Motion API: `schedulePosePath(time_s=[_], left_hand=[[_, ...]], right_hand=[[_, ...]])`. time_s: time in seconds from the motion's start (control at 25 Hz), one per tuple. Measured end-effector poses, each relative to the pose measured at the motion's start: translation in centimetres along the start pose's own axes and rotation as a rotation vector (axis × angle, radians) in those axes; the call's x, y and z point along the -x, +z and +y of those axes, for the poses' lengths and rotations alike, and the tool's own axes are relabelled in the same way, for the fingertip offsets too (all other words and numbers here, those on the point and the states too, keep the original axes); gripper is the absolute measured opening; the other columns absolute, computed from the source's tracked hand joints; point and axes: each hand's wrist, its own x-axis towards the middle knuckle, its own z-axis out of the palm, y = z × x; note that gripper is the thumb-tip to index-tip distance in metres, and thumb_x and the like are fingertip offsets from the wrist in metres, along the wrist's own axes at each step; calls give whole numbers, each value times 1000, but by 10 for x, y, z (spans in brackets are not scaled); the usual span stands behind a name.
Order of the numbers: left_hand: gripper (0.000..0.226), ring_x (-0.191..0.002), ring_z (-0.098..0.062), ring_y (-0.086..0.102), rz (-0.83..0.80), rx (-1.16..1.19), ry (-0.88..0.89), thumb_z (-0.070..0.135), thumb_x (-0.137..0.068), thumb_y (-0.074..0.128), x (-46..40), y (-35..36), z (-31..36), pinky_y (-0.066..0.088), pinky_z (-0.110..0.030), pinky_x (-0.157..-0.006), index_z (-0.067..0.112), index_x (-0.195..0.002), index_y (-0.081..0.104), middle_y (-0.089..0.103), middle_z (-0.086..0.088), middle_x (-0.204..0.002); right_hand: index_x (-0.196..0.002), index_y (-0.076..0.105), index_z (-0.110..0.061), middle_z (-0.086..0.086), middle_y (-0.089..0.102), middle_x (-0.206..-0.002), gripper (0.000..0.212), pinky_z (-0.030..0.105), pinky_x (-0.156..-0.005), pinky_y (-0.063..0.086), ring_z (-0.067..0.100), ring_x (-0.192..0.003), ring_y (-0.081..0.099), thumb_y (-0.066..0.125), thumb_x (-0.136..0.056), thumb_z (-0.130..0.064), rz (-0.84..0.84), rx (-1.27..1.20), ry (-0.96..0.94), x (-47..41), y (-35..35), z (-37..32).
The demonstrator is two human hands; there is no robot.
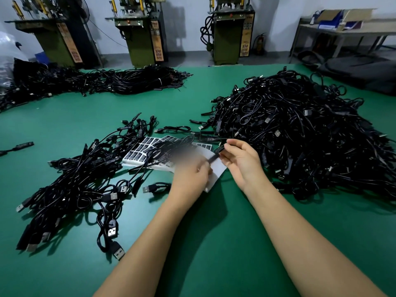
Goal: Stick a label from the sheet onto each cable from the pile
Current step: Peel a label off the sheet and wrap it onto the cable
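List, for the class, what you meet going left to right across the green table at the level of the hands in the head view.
Smaller cable heap → label sheet → left hand → right hand → big cable pile.

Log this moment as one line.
step: labelling | left hand: holds thin black cable | right hand: pinches small black label | white label sheet: under hands

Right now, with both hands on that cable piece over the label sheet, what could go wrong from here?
1. The right hand and left hand pinch a small black cable piece; a label pressed on mid-air could go on crooked.
2. Loose cables lie across the label sheets, so pulling one might drag or crease the labels.
3. The left pile and the big right pile sit close; labelled and unlabelled cables could mix.
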Motion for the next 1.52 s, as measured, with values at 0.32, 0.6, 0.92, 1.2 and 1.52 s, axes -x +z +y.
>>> schedulePosePath(time_s=[0.32, 0.6, 0.92, 1.2, 1.52], left_hand=[[22, -50, -8, 60, -313, 382, -258, 6, -100, 46, -17, -15, -5, 47, -19, -47, 8, -84, 61, 74, -3, -80], [21, -61, -11, 66, -388, 515, -260, -2, -99, 44, -19, -19, -11, 53, -20, -57, 5, -89, 61, 74, -5, -79], [21, -63, -12, 67, -415, 526, -257, -4, -98, 43, -18, -18, -13, 53, -18, -58, 0, -92, 62, 70, -3, -71], [22, -60, -10, 64, -435, 516, -282, -6, -98, 40, -19, -20, -12, 51, -17, -55, -2, -95, 61, 69, -2, -69], [23, -49, -7, 50, -429, 440, -236, -5, -98, 41, -20, -21, -12, 38, -15, -45, 2, -88, 60, 66, 3, -64]], right_hand=[[-85, 63, -12, -1, 66, -71, 17, 27, -80, 55, 12, -67, 62, 67, -83, 4, 31, -19, -67, 13, 4, -1], [-84, 61, -13, -6, 66, -62, 17, 19, -64, 51, 8, -63, 62, 70, -80, 1, 63, 250, -246, 29, 17, 11], [-83, 60, -8, 2, 65, -69, 14, 18, -60, 50, 9, -60, 64, 68, -82, 3, 41, 343, -288, 31, 16, 14], [-81, 63, -13, 2, 66, -74, 13, 20, -61, 50, 11, -65, 65, 68, -82, -1, 60, 429, -294, 30, 14, 15], [-79, 62, -15, 2, 66, -73, 14, 24, -63, 50, 13, -65, 65, 69, -82, -3, 80, 450, -275, 30, 16, 17]])
